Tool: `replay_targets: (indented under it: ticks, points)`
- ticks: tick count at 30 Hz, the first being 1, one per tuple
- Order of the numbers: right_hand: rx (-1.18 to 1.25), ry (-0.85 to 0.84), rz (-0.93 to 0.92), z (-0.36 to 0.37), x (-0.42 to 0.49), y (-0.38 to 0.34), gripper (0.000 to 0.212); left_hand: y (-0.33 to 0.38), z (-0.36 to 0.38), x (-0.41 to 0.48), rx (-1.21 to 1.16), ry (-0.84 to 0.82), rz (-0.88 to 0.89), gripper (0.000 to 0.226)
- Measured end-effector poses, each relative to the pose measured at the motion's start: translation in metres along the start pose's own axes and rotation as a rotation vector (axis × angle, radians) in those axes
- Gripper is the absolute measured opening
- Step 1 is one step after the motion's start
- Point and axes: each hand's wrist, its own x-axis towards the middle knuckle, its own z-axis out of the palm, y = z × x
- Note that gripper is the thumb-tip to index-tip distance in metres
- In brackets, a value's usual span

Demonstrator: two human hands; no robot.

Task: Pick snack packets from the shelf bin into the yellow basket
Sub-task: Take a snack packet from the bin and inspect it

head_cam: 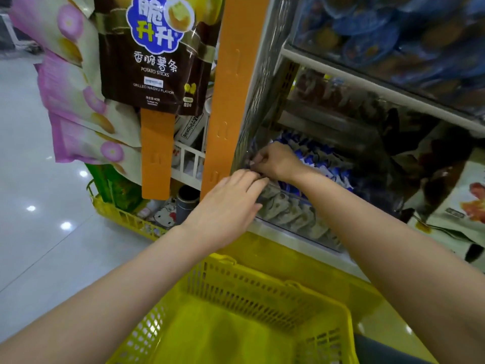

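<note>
Yellow basket (262, 292) sits low in front of the person, just below the shelf bin (294, 193). Blue-and-white snack packets (330, 166) lie in the bin. Right hand (275, 161) is inside at the bin's left end, fingers curled and pinching one of them. Left hand (231, 203) reaches over the front wall with its fingertips beside the right hand; whether it grasps anything cannot be determined.
</note>
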Motion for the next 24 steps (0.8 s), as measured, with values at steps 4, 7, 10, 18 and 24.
replay_targets:
  ticks: [4, 7, 10, 18, 24]
  points:
    - [0.205, 0.326, -0.053, -0.022, -0.017, 0.002, 0.012, 0.003, -0.008, -0.008, -0.168, -0.001, -0.057, 0.046]
    - [0.463, 0.587, -0.11, -0.045, -0.051, 0.004, 0.008, 0.012, -0.014, -0.021, -0.43, 0.027, -0.227, 0.041]
    - [0.738, 0.537, -0.226, -0.05, -0.099, 0.007, 0.015, 0.023, -0.02, -0.034, -0.898, -0.01, -0.522, 0.035]
    - [1.097, 0.011, -0.082, 0.022, -0.189, 0.021, 0.012, 0.061, -0.015, -0.066, -1.413, -0.097, -0.823, 0.027]
    - [1.034, -0.041, -0.002, 0.044, -0.198, 0.02, 0.016, 0.068, -0.004, -0.072, -1.25, -0.147, -0.734, 0.028]
